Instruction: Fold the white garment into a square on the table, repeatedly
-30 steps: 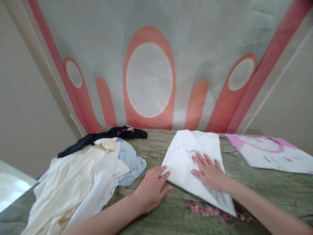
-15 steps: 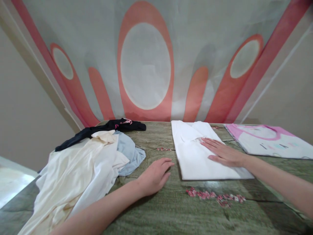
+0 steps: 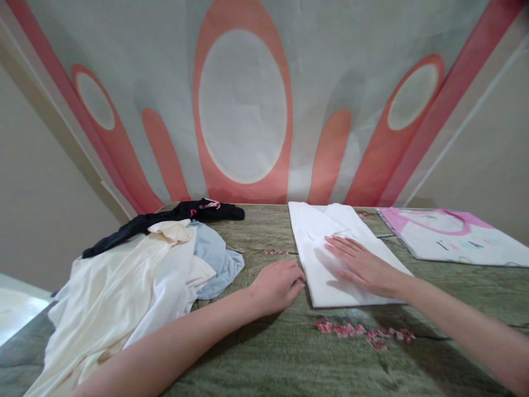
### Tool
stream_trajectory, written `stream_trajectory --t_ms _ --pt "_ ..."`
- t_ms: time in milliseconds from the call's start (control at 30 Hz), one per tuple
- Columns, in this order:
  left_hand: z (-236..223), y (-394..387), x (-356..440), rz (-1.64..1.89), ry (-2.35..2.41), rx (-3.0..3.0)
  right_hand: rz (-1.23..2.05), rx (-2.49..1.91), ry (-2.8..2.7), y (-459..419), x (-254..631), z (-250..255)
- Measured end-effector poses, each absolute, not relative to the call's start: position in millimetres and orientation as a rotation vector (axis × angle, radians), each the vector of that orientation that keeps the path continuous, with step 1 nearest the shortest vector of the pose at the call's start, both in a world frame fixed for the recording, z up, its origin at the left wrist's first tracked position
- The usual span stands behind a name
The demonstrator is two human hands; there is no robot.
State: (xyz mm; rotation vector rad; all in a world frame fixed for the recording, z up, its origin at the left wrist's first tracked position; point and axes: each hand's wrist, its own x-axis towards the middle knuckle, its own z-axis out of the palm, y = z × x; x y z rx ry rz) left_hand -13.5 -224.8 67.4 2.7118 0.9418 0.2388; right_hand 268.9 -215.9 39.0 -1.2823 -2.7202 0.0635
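A folded white garment lies in the middle of the green table. My right hand rests flat on it, fingers stretched out. My left hand is at the garment's left edge, fingers curled and pinching that edge. A heap of unfolded clothes, cream, white and light blue, lies to the left, with a black garment behind it.
A folded white and pink garment lies flat at the right side of the table. Behind the table hangs a grey cloth with orange shapes. The table's left edge drops to a pale floor.
The white garment was turned from a slant to lie straight. My right hand slid across it toward me. My left hand closed on its left edge.
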Motion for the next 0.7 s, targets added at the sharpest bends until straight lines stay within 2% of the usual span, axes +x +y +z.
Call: stream_trajectory --t_ms 200,433,700 --pt "53.4 -223.6 -6.5 0.422 1.048 2.698 0.153 -1.209 -2.737 -207.9 214.9 38.9" --pt "47.5 -226.4 -10.4 0.392 1.021 2.753 0.117 -1.241 -2.722 -208.0 200.9 21.0" --pt "50.2 -234.3 -6.9 0.361 1.068 2.732 0.148 -1.242 -2.684 -210.9 201.2 23.1"
